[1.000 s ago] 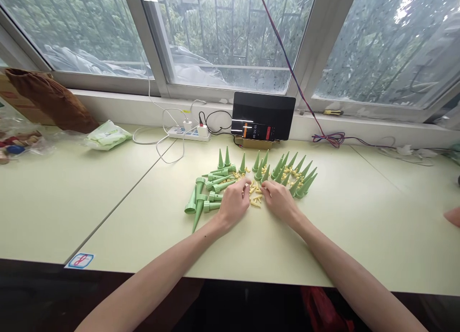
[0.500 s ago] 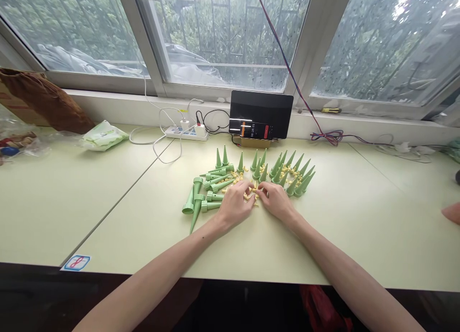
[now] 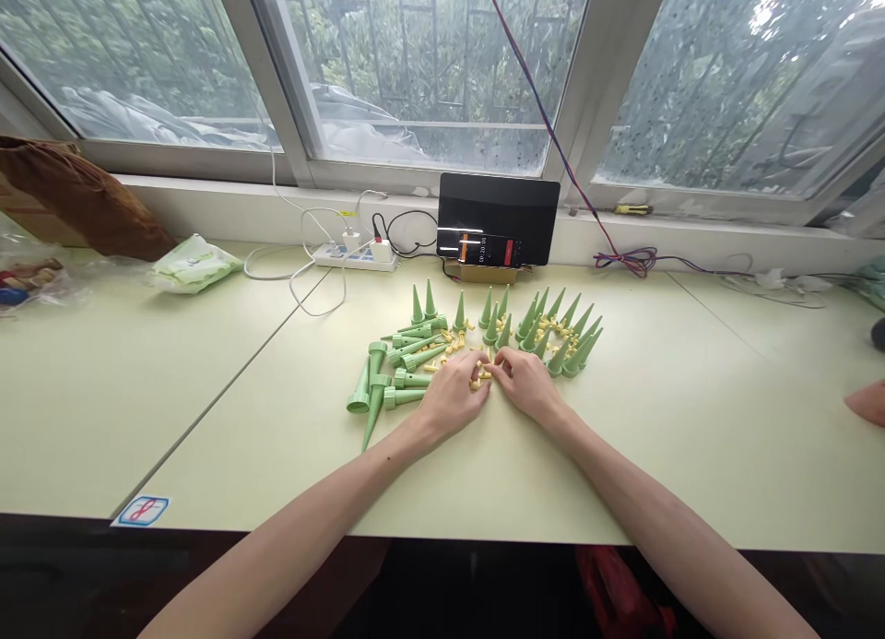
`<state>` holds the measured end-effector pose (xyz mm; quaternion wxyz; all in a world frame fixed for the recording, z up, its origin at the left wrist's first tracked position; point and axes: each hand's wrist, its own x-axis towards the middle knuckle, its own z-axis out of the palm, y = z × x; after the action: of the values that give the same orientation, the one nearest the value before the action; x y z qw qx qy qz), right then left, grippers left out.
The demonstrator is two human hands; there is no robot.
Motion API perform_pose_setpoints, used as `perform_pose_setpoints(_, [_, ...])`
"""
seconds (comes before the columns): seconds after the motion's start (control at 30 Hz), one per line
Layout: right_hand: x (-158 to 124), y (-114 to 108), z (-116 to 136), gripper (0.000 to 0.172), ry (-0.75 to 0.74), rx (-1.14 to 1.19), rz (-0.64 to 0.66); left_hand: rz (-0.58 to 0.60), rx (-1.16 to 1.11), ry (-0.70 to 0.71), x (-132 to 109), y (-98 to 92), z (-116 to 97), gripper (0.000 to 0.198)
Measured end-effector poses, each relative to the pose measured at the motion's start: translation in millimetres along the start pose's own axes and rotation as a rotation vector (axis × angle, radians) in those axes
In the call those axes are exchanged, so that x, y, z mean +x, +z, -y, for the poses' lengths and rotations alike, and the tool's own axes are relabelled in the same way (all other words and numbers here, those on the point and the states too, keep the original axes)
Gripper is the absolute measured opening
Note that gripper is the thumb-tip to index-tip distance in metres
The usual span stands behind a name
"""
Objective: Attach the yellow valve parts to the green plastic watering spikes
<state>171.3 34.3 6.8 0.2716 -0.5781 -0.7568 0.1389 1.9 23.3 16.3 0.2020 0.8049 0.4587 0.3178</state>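
On the table [image 3: 241,455], in front of the tablet [image 3: 525,206], the left hand [image 3: 453,390] and right hand [image 3: 526,384] work close together over small yellow plastic pieces [image 3: 453,343]. Right thumb and fingertips are drawn in at a yellow piece between the hands; cannot tell if they clamp it. Left fingers curl just beside, tips partly hidden, so that grip can't be told either. Green spikes lying down [image 3: 415,379] sit by the left hand; upright green spikes [image 3: 582,354] stand near the right. Likely risks: a loose pinch lets such a tiny piece slip or flick into the scatter. Right knuckles drifting outward could topple tightly packed uprights, one into another. A left-hand nudge could roll round-bodied spikes into loose pieces.
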Motion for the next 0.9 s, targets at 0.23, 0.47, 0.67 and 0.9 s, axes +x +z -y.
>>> perform_pose_setpoints(0.23, [-1.8, -3.7, 2.1, 0.015, -0.007, -0.001, 0.035, -0.031, 0.012, 0.008, -0.9, 0.2, 0.3, 0.015])
perform_pose_setpoints(0.47, [-4.8, -1.5, -0.5, 0.020, -0.030, 0.102, -0.029, -0.066, 0.003, 0.010, 0.5, 1.2, 3.0, 0.014])
perform_pose_setpoints(0.67, [-8.7, -3.8, 5.1, 0.027, -0.047, 0.300, -0.105, -0.072, -0.030, 0.010, -0.1, 0.6, 2.5, 0.013])
perform_pose_setpoints(0.9, [-12.7, -8.8, 13.1, 0.028, -0.062, 0.476, -0.059, -0.061, -0.050, 0.032, 0.2, -1.6, -0.4, 0.015])
